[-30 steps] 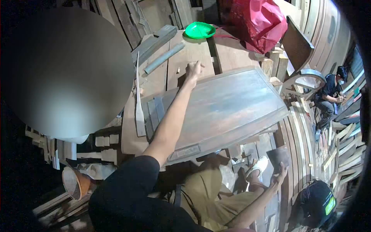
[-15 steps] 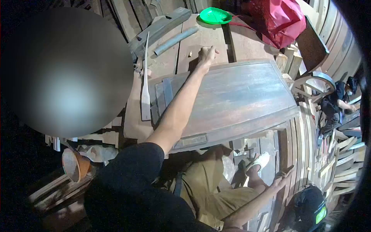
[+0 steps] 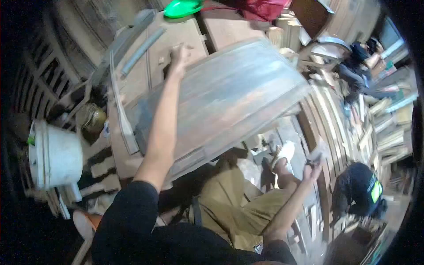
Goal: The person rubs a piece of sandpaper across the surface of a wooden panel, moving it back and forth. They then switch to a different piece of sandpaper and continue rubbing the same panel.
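My left hand [image 3: 180, 56] is at the far edge of a dark wooden panel [image 3: 221, 84], over the bench top [image 3: 176, 35]. Its fingers look curled, though motion smears them, and I cannot make out whether anything is in them. My left forearm crosses above the panel's left end. Low on the right, away from the panel, my right hand [image 3: 312, 171] is closed on a small flat grey piece [image 3: 319, 152], whose kind is blurred. On the bench lie a grey tube [image 3: 142, 52] and a long thin wooden piece [image 3: 120, 106] left of the panel.
A green dish [image 3: 183, 8] and a red bag [image 3: 265, 9] sit at the back. A white bucket [image 3: 57, 154] stands left. Slatted timber [image 3: 329, 128] runs along the right, beside a black bag [image 3: 360, 190]. Another person [image 3: 357, 66] is among wood pieces at far right.
The view has swung, shifting the bench leftward and upward and bringing the white bucket into sight. My right hand has risen, and the grey piece now shows in it. My left hand stays by the panel's far edge.
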The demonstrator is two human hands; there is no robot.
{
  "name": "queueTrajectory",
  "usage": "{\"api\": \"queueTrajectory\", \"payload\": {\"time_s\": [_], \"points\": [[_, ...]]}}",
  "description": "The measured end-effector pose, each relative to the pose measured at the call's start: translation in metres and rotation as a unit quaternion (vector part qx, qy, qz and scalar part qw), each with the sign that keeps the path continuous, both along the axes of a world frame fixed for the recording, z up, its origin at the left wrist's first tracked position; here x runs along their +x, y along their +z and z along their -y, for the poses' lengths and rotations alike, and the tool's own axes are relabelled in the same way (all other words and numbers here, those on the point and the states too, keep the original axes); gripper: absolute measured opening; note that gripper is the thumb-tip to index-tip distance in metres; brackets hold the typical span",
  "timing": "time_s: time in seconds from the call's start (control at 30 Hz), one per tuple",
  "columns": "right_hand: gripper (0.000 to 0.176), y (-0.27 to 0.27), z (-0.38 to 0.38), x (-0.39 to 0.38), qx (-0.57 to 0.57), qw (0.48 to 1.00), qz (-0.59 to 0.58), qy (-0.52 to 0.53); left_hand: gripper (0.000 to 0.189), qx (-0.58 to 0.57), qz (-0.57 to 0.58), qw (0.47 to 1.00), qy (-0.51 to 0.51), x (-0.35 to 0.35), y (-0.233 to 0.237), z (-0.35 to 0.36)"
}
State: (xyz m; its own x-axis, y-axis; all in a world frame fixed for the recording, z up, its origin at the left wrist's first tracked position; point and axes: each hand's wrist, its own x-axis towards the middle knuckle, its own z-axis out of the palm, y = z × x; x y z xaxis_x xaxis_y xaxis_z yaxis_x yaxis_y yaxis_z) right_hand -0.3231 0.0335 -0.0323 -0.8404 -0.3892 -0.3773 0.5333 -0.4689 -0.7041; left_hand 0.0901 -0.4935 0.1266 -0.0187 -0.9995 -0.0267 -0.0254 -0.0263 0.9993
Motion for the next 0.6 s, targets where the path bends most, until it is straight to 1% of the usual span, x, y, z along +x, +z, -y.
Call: {"api": "queueTrajectory", "payload": {"time_s": [0.07, 0.13, 0.2, 0.27, 0.3, 0.33, 0.4, 0.43, 0.47, 0.5, 0.53, 0.6], "points": [[0.032, 0.001, 0.0, -0.006, -0.067, 0.998, 0.02, 0.004, 0.035, 0.043, 0.083, 0.995, -0.016, 0.003, 0.007, 0.002], [0.027, 0.037, 0.014, 0.03, -0.133, 0.988, -0.028, 0.066, 0.037, 0.057, 0.038, 0.997, -0.029, 0.007, -0.013, 0.016], [0.028, 0.05, 0.028, 0.047, -0.054, 0.996, -0.017, -0.062, 0.038, 0.038, 0.051, 0.998, -0.029, 0.009, -0.022, 0.018], [0.029, 0.059, 0.026, 0.052, 0.068, 0.995, -0.068, -0.041, 0.036, -0.015, 0.075, 0.997, -0.013, 0.004, 0.0, -0.001], [0.032, 0.057, 0.027, 0.051, 0.046, 0.992, -0.112, -0.034, 0.038, 0.021, 0.077, 0.997, 0.015, 0.001, -0.007, 0.01], [0.036, 0.079, 0.041, 0.067, 0.099, 0.98, -0.163, -0.049, 0.038, -0.001, 0.074, 0.997, 0.004, 0.001, -0.008, 0.005], [0.043, 0.127, 0.077, 0.101, 0.204, 0.949, -0.226, -0.08, 0.038, -0.056, 0.069, 0.996, -0.01, 0.003, -0.001, -0.004], [0.047, 0.138, 0.09, 0.108, 0.256, 0.895, -0.361, -0.055, 0.038, -0.004, 0.086, 0.996, 0.018, 0.001, 0.001, 0.001], [0.04, 0.164, 0.111, 0.126, 0.357, 0.836, -0.412, -0.064, 0.038, 0.003, 0.095, 0.995, 0.016, 0.002, 0.0, 0.004], [0.035, 0.159, 0.121, 0.125, 0.322, 0.788, -0.525, -0.013, 0.038, 0.011, 0.104, 0.994, 0.012, 0.004, 0.0, 0.005], [0.035, 0.168, 0.14, 0.135, 0.327, 0.735, -0.591, 0.061, 0.037, 0.019, 0.114, 0.993, 0.005, 0.003, 0.0, 0.005], [0.04, 0.185, 0.179, 0.156, 0.289, 0.614, -0.707, 0.199, 0.037, 0.022, 0.115, 0.993, 0.012, 0.001, 0.005, 0.003]]}}
